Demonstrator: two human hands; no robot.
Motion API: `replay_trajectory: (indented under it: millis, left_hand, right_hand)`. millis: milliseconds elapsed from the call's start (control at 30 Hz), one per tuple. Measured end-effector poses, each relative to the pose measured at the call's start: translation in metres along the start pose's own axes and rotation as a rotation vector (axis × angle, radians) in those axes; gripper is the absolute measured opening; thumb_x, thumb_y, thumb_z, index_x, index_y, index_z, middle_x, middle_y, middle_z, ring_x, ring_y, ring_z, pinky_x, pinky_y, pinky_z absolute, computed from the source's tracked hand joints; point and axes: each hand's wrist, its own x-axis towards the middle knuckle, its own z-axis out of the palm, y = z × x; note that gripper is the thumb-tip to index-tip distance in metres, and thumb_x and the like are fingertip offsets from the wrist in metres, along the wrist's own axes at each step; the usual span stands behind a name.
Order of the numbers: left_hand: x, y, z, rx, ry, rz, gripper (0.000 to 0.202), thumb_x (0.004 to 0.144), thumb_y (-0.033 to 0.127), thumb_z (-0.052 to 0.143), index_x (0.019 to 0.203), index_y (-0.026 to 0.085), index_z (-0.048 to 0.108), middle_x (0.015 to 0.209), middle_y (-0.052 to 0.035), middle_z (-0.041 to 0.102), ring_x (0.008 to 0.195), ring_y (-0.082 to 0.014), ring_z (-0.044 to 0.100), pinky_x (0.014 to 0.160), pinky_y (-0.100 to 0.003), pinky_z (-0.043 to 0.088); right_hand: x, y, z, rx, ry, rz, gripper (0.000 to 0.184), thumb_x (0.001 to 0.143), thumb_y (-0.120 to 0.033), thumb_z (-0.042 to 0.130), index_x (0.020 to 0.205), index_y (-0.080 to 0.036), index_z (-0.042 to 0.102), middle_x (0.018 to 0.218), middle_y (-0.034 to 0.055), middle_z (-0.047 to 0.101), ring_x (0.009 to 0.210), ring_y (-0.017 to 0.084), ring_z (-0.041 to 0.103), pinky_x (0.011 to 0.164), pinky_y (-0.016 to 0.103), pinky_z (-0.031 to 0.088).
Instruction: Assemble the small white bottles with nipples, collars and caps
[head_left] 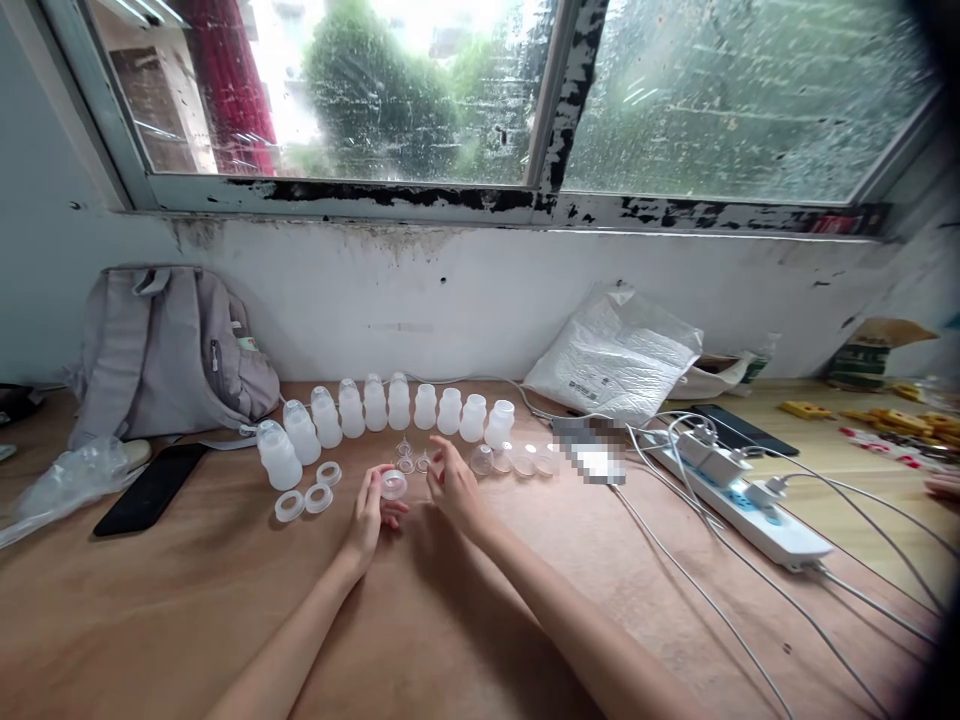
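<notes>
My left hand (367, 515) is closed around a translucent bottle collar ring (394, 485), held just above the wooden table. To its right, my right hand (454, 487) has its fingers apart beside the clear bottle nipples (406, 465); nothing shows in its grasp. Three loose collar rings (319, 498) lie left of my left hand. Behind the hands, frosted baby bottles stand in a curved row. Those on the left, such as this capped bottle (325, 412), have clear tops; an uncapped bottle (450, 411) is among those on the right. Several clear domed caps (482, 459) lie right of my right hand.
On the left are a grey backpack (172, 350), a black phone (152, 490) and a plastic bag (79, 485). A white power strip (750, 510) with trailing cables lies on the right. A silver-white mailing bag (619, 350) leans on the wall. Another person's hand (943, 487) shows at the right edge.
</notes>
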Motion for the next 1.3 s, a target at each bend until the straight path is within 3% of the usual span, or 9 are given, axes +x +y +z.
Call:
replay_trajectory:
  millis: [100, 200, 367, 533, 733, 800, 900, 1067, 1300]
  left_hand:
    - [0.003, 0.002, -0.005, -0.044, 0.038, 0.000, 0.043, 0.076, 0.055, 0.040, 0.101, 0.020, 0.046, 0.081, -0.0027, 0.061, 0.056, -0.0125, 0.061, 0.041, -0.018, 0.042]
    - [0.005, 0.002, -0.008, -0.069, 0.051, 0.001, 0.041, 0.077, 0.054, 0.039, 0.100, 0.020, 0.045, 0.082, -0.0034, 0.061, 0.055, -0.0124, 0.061, 0.040, -0.018, 0.041]
    - [0.007, -0.003, -0.011, -0.044, 0.012, -0.025, 0.035, 0.076, 0.050, 0.044, 0.095, 0.020, 0.046, 0.083, -0.0033, 0.060, 0.055, -0.0121, 0.061, 0.040, -0.016, 0.040]
    - [0.006, -0.002, -0.010, -0.017, 0.057, -0.021, 0.041, 0.072, 0.049, 0.051, 0.102, 0.022, 0.046, 0.083, -0.0034, 0.059, 0.053, -0.0118, 0.061, 0.040, -0.017, 0.039]
    - [0.002, 0.003, -0.008, -0.104, 0.012, -0.076, 0.056, 0.068, 0.041, 0.061, 0.118, 0.025, 0.039, 0.088, -0.0048, 0.059, 0.062, -0.0133, 0.061, 0.050, -0.021, 0.045]
    - [0.002, 0.003, -0.007, -0.143, -0.016, -0.107, 0.053, 0.066, 0.036, 0.064, 0.113, 0.020, 0.045, 0.088, -0.0064, 0.060, 0.066, -0.0138, 0.060, 0.054, -0.022, 0.046]
    - [0.001, 0.002, -0.005, -0.145, -0.064, -0.106, 0.037, 0.064, 0.033, 0.065, 0.096, 0.016, 0.057, 0.091, -0.0069, 0.059, 0.073, -0.0145, 0.059, 0.060, -0.023, 0.046]
    - [-0.003, 0.003, -0.002, -0.074, -0.064, -0.029, 0.031, 0.061, 0.032, 0.068, 0.087, 0.017, 0.060, 0.088, -0.0056, 0.062, 0.081, -0.0172, 0.057, 0.066, -0.024, 0.044]
    - [-0.004, 0.006, 0.000, -0.019, -0.065, 0.068, 0.028, 0.063, 0.030, 0.067, 0.089, 0.018, 0.062, 0.086, -0.0031, 0.063, 0.081, -0.0146, 0.056, 0.074, -0.024, 0.040]
  right_hand:
    - [0.051, 0.004, 0.002, -0.120, 0.040, 0.046, 0.050, 0.072, -0.010, 0.039, 0.122, -0.014, 0.035, 0.086, 0.0085, 0.056, 0.072, 0.019, 0.053, 0.067, 0.030, 0.041]
    - [0.091, 0.009, 0.006, -0.217, 0.010, 0.136, 0.044, 0.074, -0.012, 0.040, 0.117, -0.015, 0.040, 0.075, 0.0073, 0.056, 0.067, 0.020, 0.052, 0.063, 0.031, 0.038]
    - [0.107, 0.020, 0.013, -0.266, -0.053, 0.141, 0.032, 0.076, -0.011, 0.043, 0.106, -0.017, 0.047, 0.063, 0.0036, 0.050, 0.057, 0.017, 0.048, 0.056, 0.027, 0.033]
    - [0.092, 0.015, 0.006, -0.264, -0.048, 0.080, 0.015, 0.078, -0.014, 0.044, 0.089, -0.019, 0.053, 0.072, 0.0043, 0.049, 0.059, 0.015, 0.047, 0.056, 0.026, 0.034]
    - [0.068, -0.012, -0.037, -0.151, 0.065, -0.113, 0.006, 0.076, -0.025, 0.051, 0.077, -0.020, 0.054, 0.097, 0.0067, 0.047, 0.074, 0.015, 0.051, 0.061, 0.026, 0.040]
    - [0.054, -0.020, -0.053, -0.053, 0.092, -0.146, 0.006, 0.075, -0.026, 0.051, 0.076, -0.020, 0.052, 0.090, 0.0050, 0.051, 0.079, 0.017, 0.052, 0.065, 0.027, 0.042]
    - [0.027, -0.026, -0.067, 0.034, 0.052, -0.087, 0.007, 0.076, -0.026, 0.049, 0.080, -0.020, 0.049, 0.080, 0.0029, 0.054, 0.071, 0.015, 0.053, 0.063, 0.026, 0.043]
    - [-0.011, -0.021, -0.060, 0.025, -0.020, -0.133, 0.018, 0.073, -0.022, 0.053, 0.090, -0.020, 0.047, 0.085, 0.0041, 0.056, 0.076, 0.017, 0.054, 0.070, 0.030, 0.043]
    - [-0.029, -0.002, -0.037, 0.195, -0.006, -0.053, 0.047, 0.072, -0.027, 0.057, 0.112, -0.021, 0.034, 0.098, 0.0069, 0.055, 0.088, 0.019, 0.054, 0.075, 0.032, 0.044]
